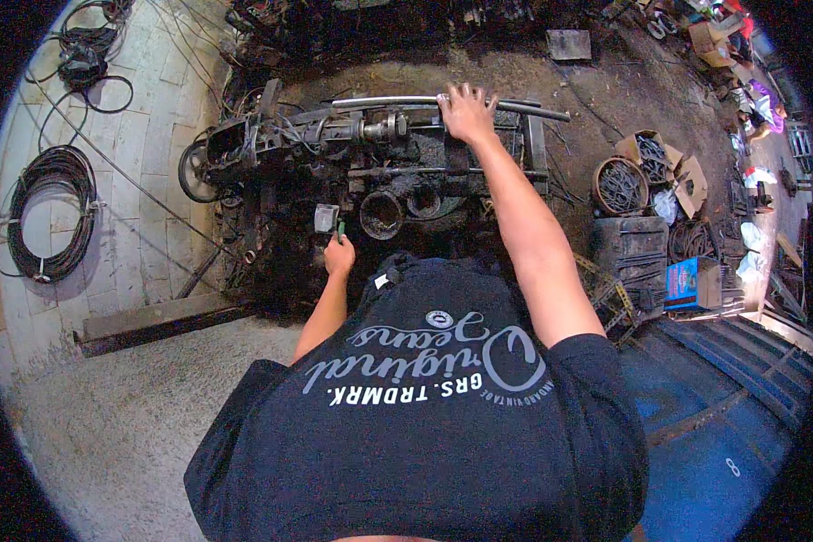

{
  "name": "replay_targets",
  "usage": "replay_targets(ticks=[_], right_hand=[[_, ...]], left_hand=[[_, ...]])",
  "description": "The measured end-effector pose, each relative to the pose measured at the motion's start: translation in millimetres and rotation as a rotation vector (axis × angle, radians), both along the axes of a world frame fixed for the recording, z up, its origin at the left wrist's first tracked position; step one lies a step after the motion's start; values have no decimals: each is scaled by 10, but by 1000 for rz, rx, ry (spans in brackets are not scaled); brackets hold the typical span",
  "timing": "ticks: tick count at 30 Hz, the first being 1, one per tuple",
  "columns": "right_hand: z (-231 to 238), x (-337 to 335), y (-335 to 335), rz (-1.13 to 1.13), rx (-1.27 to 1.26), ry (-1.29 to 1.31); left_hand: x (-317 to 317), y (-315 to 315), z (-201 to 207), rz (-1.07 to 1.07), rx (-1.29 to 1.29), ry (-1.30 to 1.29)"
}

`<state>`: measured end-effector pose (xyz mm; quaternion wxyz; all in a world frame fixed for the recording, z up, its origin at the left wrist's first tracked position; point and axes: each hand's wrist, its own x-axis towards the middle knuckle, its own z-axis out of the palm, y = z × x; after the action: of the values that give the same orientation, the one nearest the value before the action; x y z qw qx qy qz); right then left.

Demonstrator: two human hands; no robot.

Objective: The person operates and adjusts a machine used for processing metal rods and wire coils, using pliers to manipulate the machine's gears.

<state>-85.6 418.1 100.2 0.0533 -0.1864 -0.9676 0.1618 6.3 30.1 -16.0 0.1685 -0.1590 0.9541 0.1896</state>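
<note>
A dark, greasy machine (pixel 334 140) with a handwheel at its left end stands in front of me. Along its far side lie long metal rods (pixel 384 102). My right hand (pixel 468 115) reaches across and rests on the rods, fingers spread over them. Closer to me, my left hand (pixel 339 256) is closed around a green handle (pixel 341 230); what it belongs to is unclear. A small pale square piece (pixel 326 218) sits just beyond that handle. Right of it are a round metal bowl (pixel 382 215) and a second round container (pixel 423 201), both with dark contents.
Coiled black cable (pixel 52 214) lies on the left floor, beside a long beam (pixel 167 322). To the right stand a round basket of metal pieces (pixel 620 186), an open cardboard box (pixel 650 155) and a blue box (pixel 686 283). Another person (pixel 768 113) is at the far right.
</note>
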Motion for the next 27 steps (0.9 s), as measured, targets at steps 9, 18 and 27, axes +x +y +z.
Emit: replay_targets(ticks=[9,18,27], right_hand=[[-7,-1,22,20,-29,-17],[-29,-11,30,12,-14,-16],[-4,5,-7,15,-8,0]], left_hand=[[2,21,47,10,-20,-35],[-15,16,-16,27,-24,-59],[-2,-8,-74,36,15,-27]])
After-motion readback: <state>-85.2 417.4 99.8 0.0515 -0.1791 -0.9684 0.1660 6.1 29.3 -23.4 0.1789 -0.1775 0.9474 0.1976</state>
